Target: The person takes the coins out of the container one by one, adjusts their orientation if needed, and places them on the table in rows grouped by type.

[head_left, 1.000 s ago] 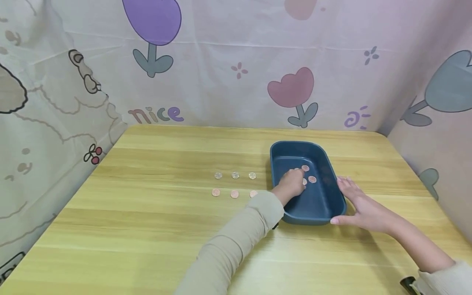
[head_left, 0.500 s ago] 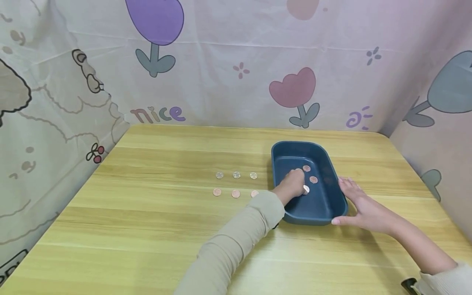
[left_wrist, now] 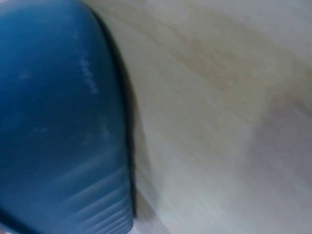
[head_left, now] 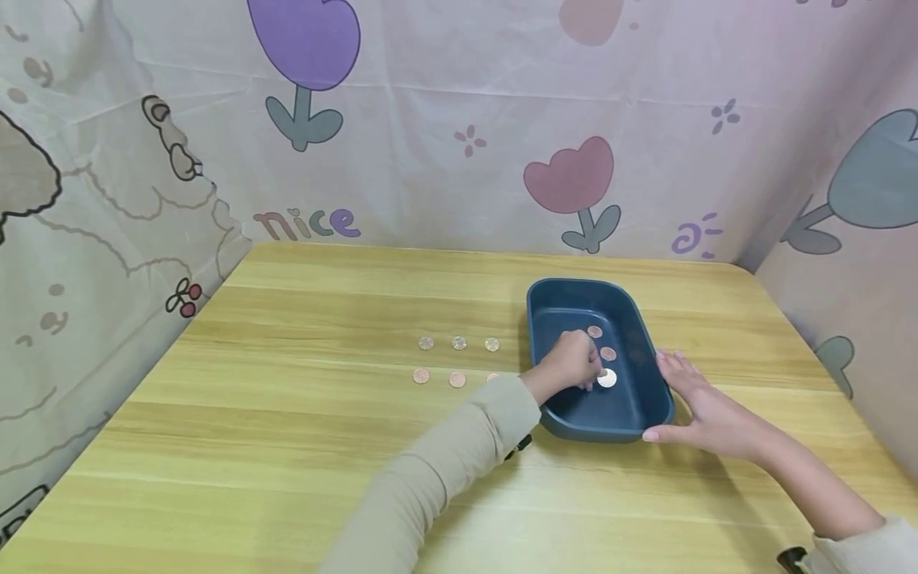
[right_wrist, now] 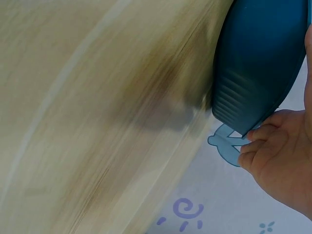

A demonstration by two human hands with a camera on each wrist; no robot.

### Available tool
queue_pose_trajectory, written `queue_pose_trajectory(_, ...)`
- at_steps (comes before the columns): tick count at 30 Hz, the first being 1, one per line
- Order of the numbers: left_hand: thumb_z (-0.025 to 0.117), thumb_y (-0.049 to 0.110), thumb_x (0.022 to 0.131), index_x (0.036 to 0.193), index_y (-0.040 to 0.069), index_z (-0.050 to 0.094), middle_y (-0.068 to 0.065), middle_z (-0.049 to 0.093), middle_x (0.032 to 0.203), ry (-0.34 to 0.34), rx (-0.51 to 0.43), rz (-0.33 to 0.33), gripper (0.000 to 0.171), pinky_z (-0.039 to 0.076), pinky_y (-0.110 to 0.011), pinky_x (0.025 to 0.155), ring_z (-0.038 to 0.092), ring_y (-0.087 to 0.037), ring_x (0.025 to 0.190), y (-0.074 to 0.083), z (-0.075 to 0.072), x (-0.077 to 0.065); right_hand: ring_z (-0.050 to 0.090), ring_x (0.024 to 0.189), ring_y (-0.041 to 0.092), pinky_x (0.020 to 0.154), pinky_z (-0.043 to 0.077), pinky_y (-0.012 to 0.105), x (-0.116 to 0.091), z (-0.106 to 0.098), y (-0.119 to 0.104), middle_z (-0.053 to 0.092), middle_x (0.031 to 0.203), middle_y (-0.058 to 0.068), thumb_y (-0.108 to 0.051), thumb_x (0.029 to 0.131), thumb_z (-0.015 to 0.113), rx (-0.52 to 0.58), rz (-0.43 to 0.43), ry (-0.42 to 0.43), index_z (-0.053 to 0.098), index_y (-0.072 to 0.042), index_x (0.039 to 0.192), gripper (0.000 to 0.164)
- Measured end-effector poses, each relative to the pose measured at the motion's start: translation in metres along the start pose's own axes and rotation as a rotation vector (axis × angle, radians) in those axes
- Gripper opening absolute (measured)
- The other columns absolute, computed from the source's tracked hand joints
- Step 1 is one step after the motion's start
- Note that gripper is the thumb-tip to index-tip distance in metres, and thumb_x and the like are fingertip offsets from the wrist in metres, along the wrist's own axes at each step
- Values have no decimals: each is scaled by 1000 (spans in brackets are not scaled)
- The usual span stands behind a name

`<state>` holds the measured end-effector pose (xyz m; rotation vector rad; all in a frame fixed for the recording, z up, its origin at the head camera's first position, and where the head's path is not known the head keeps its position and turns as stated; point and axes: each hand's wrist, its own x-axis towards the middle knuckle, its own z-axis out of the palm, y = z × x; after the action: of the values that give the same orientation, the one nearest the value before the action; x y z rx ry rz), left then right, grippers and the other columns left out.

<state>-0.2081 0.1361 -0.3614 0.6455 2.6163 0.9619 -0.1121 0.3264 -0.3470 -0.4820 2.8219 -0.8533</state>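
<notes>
My left hand [head_left: 574, 359] reaches into a dark blue rectangular box [head_left: 645, 351], fingers curled. It pinches a bright silver coin [head_left: 606, 378] at its left edge. Two copper coins [head_left: 608, 353] lie on the box floor just beyond it; the palm side of this hand is hidden. Against the box's right side rests my right hand [head_left: 706, 406], fingers extended and thumb at the near corner. In the right wrist view its fingers [right_wrist: 261, 139] touch the outer wall of the box [right_wrist: 258, 58]. Only the outer wall of the box [left_wrist: 58, 107] shows in the left wrist view, without the hand.
On the wooden table [head_left: 287, 446], left of the box, three silver coins [head_left: 459, 343] form a row. Copper coins [head_left: 457, 380] line up below them, the rightmost partly covered by the left sleeve [head_left: 445, 462]. A printed curtain [head_left: 430, 119] hangs behind the table.
The left hand has shifted slightly toward me inside the box, and the silver coin at its fingers has moved nearer and to the right. The right hand stays on the box.
</notes>
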Motion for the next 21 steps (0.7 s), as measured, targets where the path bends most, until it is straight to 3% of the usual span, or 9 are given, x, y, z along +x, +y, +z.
queue_pose_trajectory(4,62,8,87,63,2,69,-6,67,57,6,-90,70,25,44,-10,44,53,-1,41,1,-7,-7,-7,139,47,103,6,70,0,0,-1,4,150,32,-33,74,76,-4,2,0,5,4,146,108)
queue_pose_trajectory(11,65,5,85,73,-4,70,-12,68,61,38,-298,74,15,51,-17,49,57,-4,44,0,-23,-17,-5,139,48,103,6,70,0,0,-3,4,151,32,-36,74,76,3,10,-6,6,5,146,108)
queue_pose_trajectory(21,61,-2,85,80,-10,67,-21,69,71,64,-456,96,11,57,-34,61,58,-9,47,-18,-47,-33,-6,139,47,103,7,70,0,1,-1,5,151,32,-37,74,76,-2,10,-1,6,3,147,109)
